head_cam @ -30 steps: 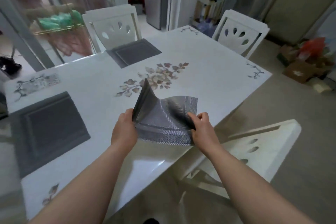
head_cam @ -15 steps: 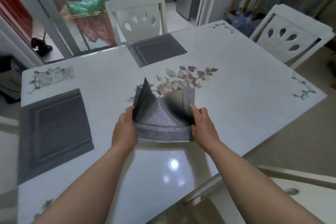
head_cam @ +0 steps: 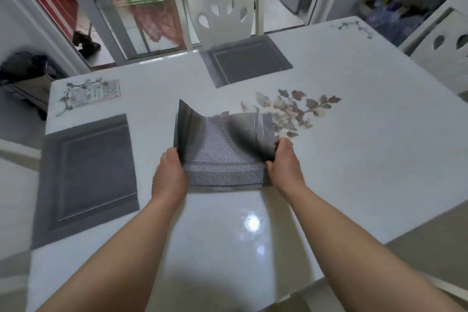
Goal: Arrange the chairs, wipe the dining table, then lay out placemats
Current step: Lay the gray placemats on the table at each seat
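Observation:
I hold a grey woven placemat (head_cam: 225, 149) in the air above the middle of the white dining table (head_cam: 367, 159). My left hand (head_cam: 168, 175) grips its left edge and my right hand (head_cam: 285, 164) grips its right edge. The mat sags between them and its far left corner stands up. A second grey placemat (head_cam: 86, 177) lies flat at the table's left side. A third placemat (head_cam: 247, 62) lies flat at the far edge, in front of a white chair (head_cam: 220, 7).
Another white chair (head_cam: 445, 48) stands at the table's right side, and part of a white chair (head_cam: 430, 286) shows at the near right corner. A flower print (head_cam: 291, 109) decorates the tabletop's centre. Glass doors and clutter lie beyond the far edge.
My view has swung left and closer over the table. Both hands have carried the placemat from the table's near edge to above its middle. The near chair has dropped almost out of view.

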Available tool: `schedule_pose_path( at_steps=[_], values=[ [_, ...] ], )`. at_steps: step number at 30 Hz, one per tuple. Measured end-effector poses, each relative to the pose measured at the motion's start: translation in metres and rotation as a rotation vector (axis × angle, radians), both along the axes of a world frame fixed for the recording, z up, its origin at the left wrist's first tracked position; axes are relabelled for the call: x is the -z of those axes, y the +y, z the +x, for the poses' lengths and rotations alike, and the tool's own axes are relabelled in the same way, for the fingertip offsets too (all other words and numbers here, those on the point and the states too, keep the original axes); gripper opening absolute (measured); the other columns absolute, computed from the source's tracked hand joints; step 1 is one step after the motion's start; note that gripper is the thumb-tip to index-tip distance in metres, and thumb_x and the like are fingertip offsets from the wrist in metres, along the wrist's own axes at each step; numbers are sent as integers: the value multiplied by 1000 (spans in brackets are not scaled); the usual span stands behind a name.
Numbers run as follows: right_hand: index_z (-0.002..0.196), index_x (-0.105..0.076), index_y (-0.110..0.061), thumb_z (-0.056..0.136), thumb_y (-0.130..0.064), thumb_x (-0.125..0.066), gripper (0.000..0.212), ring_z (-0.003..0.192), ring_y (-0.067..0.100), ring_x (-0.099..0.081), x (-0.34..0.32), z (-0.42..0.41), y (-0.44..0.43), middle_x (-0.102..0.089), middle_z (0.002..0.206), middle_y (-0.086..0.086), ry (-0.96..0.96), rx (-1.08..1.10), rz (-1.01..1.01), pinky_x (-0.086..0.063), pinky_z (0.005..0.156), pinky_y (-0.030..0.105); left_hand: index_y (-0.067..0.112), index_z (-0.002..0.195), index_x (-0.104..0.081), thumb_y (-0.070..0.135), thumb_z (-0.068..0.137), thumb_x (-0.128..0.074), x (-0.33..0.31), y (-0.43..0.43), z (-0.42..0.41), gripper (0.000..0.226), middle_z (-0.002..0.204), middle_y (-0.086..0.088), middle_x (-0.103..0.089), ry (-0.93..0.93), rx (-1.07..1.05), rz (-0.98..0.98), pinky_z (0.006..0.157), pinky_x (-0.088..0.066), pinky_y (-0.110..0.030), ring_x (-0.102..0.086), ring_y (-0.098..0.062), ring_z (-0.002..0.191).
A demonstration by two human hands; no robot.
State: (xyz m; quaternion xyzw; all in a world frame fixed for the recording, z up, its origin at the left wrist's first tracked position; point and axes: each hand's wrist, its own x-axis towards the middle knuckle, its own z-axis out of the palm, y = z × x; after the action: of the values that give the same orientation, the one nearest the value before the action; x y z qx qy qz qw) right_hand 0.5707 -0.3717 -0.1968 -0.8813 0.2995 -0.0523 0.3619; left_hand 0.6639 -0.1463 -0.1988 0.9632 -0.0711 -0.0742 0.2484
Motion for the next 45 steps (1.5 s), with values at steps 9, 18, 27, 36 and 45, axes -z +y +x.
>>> schedule_pose_path(
  at_steps=[9,18,27,36,45],
  values=[
    [100,-50,-8,86,-7,-56,15,98,31,-52,23,6,-13,-43,121,12,114,21,-107,-42,80,37,3,99,-45,-3,85,-36,10,-9,-22,18,110,-17,-47,11,-49,109,78,-41,-42,-46,-34,95],
    [99,-56,-12,91,-8,-47,13,97,32,-55,0,-16,-20,-60,109,10,28,-31,-96,-38,73,32,3,97,-47,-6,81,-32,-10,-12,-65,24,103,-17,-50,-44,-145,60,75,-38,-40,-47,-34,94],
    [108,-60,-12,89,-5,-42,27,96,31,-57,-32,-101,-57,-63,110,9,68,-54,-110,-47,79,37,9,87,-45,-1,86,-37,-25,-36,-153,12,87,-8,-52,-12,-154,-12,64,-34,-32,-45,-29,76],
    [112,-60,-12,90,-6,-43,29,99,31,-58,-41,-166,-95,-63,113,10,167,17,-127,-48,81,35,8,90,-43,1,85,-34,-21,-67,-210,13,88,-8,-51,109,-111,-25,66,-36,-34,-48,-28,77],
    [107,-59,-10,89,-4,-40,27,93,32,-57,-33,-193,-115,-63,108,11,217,-1,-127,-49,80,38,5,97,-45,-1,87,-33,-11,-85,-236,16,101,-17,-58,172,-93,26,70,-40,-36,-52,-34,87]
  ],
)
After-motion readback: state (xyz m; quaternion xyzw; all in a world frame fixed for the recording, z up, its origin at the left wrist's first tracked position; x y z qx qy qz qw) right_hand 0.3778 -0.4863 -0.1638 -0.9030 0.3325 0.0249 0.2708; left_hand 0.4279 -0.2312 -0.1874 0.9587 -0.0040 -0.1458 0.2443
